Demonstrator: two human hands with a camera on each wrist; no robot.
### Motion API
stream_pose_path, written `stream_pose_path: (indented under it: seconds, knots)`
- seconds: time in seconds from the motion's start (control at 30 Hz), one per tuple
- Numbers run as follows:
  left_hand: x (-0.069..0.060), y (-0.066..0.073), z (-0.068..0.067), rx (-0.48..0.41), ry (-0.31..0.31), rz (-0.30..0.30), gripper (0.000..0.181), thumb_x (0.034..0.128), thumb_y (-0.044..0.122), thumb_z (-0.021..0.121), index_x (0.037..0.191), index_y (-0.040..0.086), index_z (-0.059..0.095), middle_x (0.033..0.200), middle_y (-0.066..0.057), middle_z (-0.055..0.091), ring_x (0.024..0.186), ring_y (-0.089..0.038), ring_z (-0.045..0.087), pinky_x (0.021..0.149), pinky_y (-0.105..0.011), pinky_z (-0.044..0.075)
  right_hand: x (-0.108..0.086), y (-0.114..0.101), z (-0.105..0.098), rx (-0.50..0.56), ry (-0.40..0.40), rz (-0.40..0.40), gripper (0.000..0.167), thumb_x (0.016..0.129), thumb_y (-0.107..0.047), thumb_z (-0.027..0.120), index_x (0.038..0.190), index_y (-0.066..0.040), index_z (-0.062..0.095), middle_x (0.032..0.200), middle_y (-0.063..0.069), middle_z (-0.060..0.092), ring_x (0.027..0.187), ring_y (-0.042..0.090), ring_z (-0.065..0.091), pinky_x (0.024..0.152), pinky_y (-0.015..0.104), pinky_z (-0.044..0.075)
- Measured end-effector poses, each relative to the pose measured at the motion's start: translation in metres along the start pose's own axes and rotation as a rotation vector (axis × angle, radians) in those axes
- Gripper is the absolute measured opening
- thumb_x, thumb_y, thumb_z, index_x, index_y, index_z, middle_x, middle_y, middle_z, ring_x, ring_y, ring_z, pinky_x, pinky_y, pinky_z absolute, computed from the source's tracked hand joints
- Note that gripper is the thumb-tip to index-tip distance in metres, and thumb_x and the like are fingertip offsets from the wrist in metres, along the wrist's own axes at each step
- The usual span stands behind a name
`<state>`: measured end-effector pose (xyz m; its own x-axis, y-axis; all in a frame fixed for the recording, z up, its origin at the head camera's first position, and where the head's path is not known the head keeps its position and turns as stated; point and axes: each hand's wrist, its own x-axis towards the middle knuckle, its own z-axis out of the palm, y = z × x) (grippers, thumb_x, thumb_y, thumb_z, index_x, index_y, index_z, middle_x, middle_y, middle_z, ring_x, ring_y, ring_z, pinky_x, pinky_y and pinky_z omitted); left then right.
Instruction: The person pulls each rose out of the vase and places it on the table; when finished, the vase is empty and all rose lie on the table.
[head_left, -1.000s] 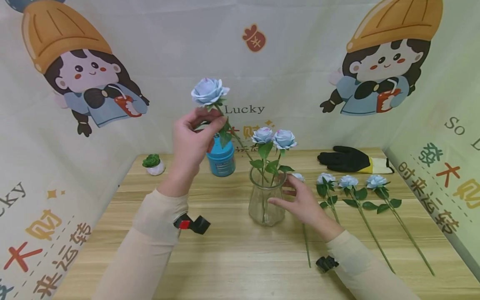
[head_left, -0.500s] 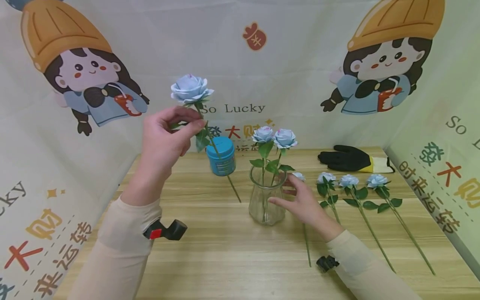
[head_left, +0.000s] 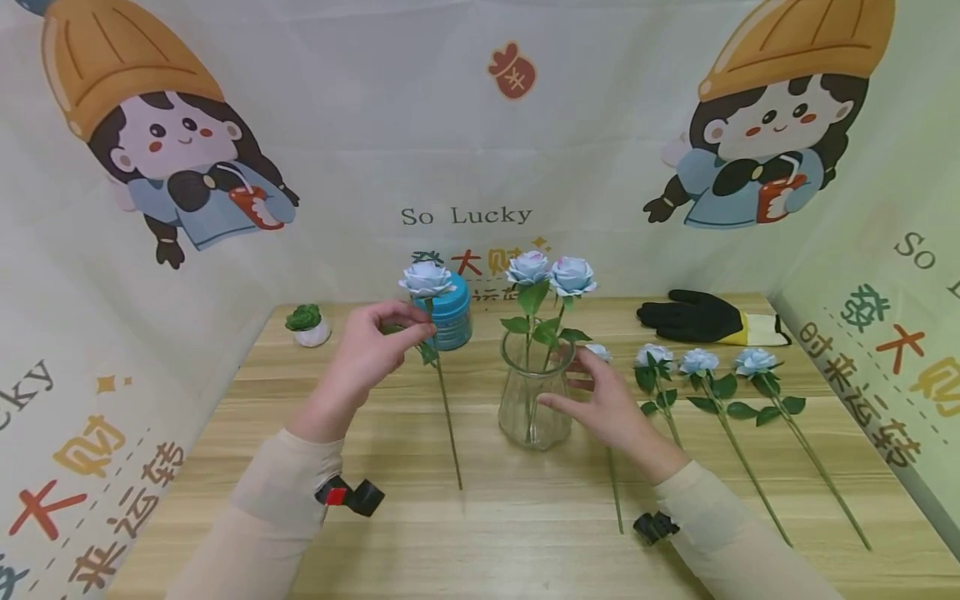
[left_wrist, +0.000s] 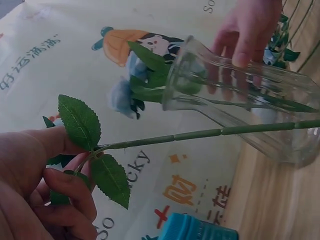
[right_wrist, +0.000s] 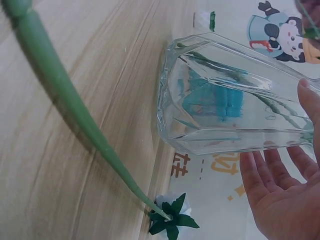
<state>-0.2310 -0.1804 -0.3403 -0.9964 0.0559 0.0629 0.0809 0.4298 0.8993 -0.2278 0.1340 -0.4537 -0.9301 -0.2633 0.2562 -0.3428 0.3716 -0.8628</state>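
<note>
My left hand [head_left: 384, 346] pinches the stem of a pale blue artificial rose [head_left: 427, 279] just below its bloom. The rose stands upright left of the glass vase [head_left: 534, 417], its stem hanging down in front of the table. In the left wrist view, leaves of this rose [left_wrist: 112, 180] stick out beside my fingers. Around the right side of the vase, my right hand [head_left: 611, 408] holds the glass, thumb in front and fingers behind, as the right wrist view also shows. Two blue roses [head_left: 572, 277] stand inside the vase, blooms above its rim.
Several more roses [head_left: 699, 362] lie on the wooden table [head_left: 360, 542] to the right, one partly behind my right hand. A black glove [head_left: 690, 318] lies at the back right. A blue lidded tub [head_left: 452, 321] and a small potted plant [head_left: 307, 325] stand at the back left.
My left hand has carried the rose left, away from the vase, then lowered it and brought it slightly back right. The right hand and vase have stayed put.
</note>
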Motion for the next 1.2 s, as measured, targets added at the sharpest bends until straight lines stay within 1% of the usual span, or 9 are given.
stream_pose_path:
  seconds: [0.1, 0.23, 0.43, 0.6, 0.73, 0.83, 0.9, 0.97, 1.2]
  knots:
    - [0.0, -0.019, 0.008, 0.021, -0.011, -0.021, 0.022, 0.0935, 0.022, 0.075, 0.108, 0.005, 0.074, 0.1, -0.002, 0.072, 0.085, -0.015, 0.057, 0.064, -0.025, 0.051, 0.0, -0.001, 0.0, 0.002, 0.002, -0.002, 0.066, 0.085, -0.021, 0.086, 0.142, -0.01, 0.055, 0.138, 0.013, 0.061, 0.128, 0.035, 0.061, 0.106, 0.048, 0.056]
    - [0.0, -0.042, 0.017, 0.021, -0.012, -0.028, 0.02, 0.0933, 0.02, 0.076, 0.106, 0.005, 0.075, 0.1, -0.006, 0.074, 0.095, -0.018, 0.06, 0.071, -0.028, 0.052, -0.001, -0.002, 0.0, 0.002, 0.004, 0.004, 0.065, 0.086, -0.021, 0.086, 0.142, -0.011, 0.055, 0.138, 0.012, 0.061, 0.128, 0.033, 0.061, 0.107, 0.047, 0.055]
    - [0.004, -0.068, 0.027, 0.041, 0.025, -0.01, 0.016, 0.0922, 0.018, 0.077, 0.103, 0.006, 0.076, 0.095, -0.005, 0.077, 0.095, -0.017, 0.062, 0.071, -0.028, 0.053, -0.002, -0.003, 0.0, -0.008, 0.008, 0.016, 0.066, 0.086, -0.021, 0.086, 0.143, -0.011, 0.054, 0.139, 0.011, 0.062, 0.129, 0.032, 0.061, 0.108, 0.046, 0.055]
    - [0.007, -0.086, 0.033, 0.018, 0.059, -0.018, 0.014, 0.0913, 0.017, 0.078, 0.102, 0.007, 0.076, 0.097, -0.003, 0.079, 0.1, -0.017, 0.064, 0.076, -0.029, 0.051, -0.003, -0.002, 0.0, -0.012, 0.011, 0.014, 0.066, 0.087, -0.022, 0.085, 0.144, -0.012, 0.054, 0.139, 0.01, 0.061, 0.129, 0.032, 0.061, 0.108, 0.047, 0.055]
    - [0.008, -0.095, 0.037, 0.003, 0.089, -0.017, 0.012, 0.0916, 0.015, 0.078, 0.101, 0.007, 0.077, 0.097, -0.003, 0.079, 0.104, -0.018, 0.065, 0.083, -0.031, 0.049, -0.003, -0.001, 0.001, -0.011, 0.012, 0.013, 0.066, 0.087, -0.022, 0.085, 0.144, -0.013, 0.054, 0.14, 0.01, 0.061, 0.129, 0.032, 0.061, 0.108, 0.047, 0.055]
    - [0.01, -0.101, 0.041, 0.011, 0.099, -0.012, 0.012, 0.0918, 0.015, 0.078, 0.102, 0.007, 0.078, 0.096, -0.003, 0.08, 0.103, -0.018, 0.066, 0.086, -0.03, 0.049, -0.003, 0.0, 0.001, -0.01, 0.014, 0.015, 0.067, 0.087, -0.022, 0.086, 0.145, -0.013, 0.054, 0.14, 0.01, 0.061, 0.129, 0.034, 0.061, 0.108, 0.048, 0.055]
    - [0.011, -0.104, 0.042, 0.018, 0.087, -0.021, 0.013, 0.0915, 0.015, 0.078, 0.102, 0.007, 0.078, 0.097, -0.004, 0.08, 0.101, -0.017, 0.067, 0.085, -0.029, 0.049, -0.003, 0.0, 0.001, -0.011, 0.017, 0.015, 0.067, 0.086, -0.023, 0.086, 0.145, -0.013, 0.054, 0.14, 0.011, 0.061, 0.129, 0.035, 0.061, 0.108, 0.048, 0.055]
    - [0.012, -0.107, 0.043, 0.032, 0.057, -0.032, 0.014, 0.0912, 0.015, 0.078, 0.103, 0.007, 0.078, 0.098, -0.005, 0.079, 0.098, -0.016, 0.067, 0.083, -0.028, 0.05, -0.003, 0.0, 0.002, -0.013, 0.019, 0.01, 0.068, 0.086, -0.023, 0.086, 0.145, -0.012, 0.053, 0.141, 0.012, 0.06, 0.129, 0.035, 0.061, 0.107, 0.048, 0.055]
    - [0.024, -0.121, 0.044, 0.072, -0.106, -0.098, 0.015, 0.0929, 0.013, 0.076, 0.106, 0.005, 0.076, 0.1, -0.01, 0.079, 0.091, -0.013, 0.07, 0.074, -0.023, 0.052, -0.004, -0.001, 0.002, -0.01, 0.014, 0.007, 0.067, 0.087, -0.022, 0.085, 0.145, -0.011, 0.053, 0.141, 0.012, 0.06, 0.129, 0.035, 0.06, 0.108, 0.049, 0.055]
